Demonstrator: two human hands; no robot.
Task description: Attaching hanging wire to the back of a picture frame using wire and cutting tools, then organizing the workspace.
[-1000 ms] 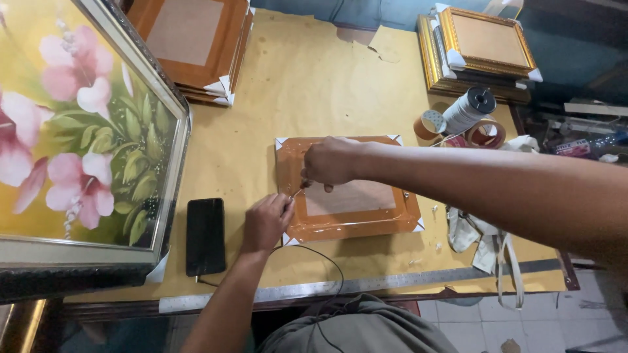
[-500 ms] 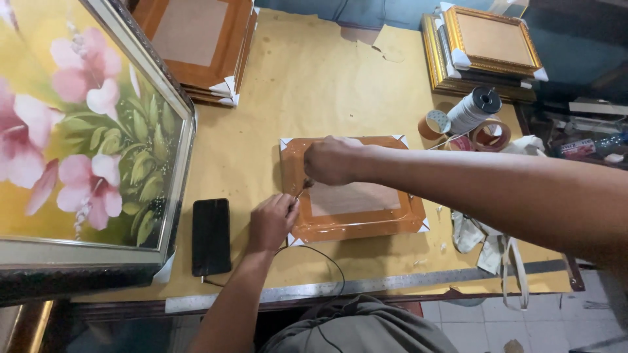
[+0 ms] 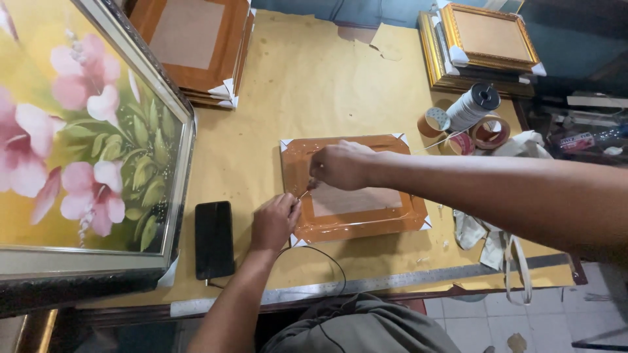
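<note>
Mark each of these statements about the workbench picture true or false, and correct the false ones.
1. Both hands are at the left edge of the small orange-brown frame. True: the left hand rests by its lower left corner and the right hand works just above it.
2. The black phone lies on top of the small frame. False: it lies on the paper-covered table, left of the frame and apart from it.
3. The flower painting stands at the right of the table. False: it is at the left.
4. Tape rolls sit beside the grey spool. True.
5. The gold frames are stacked at the far right. True.
</note>
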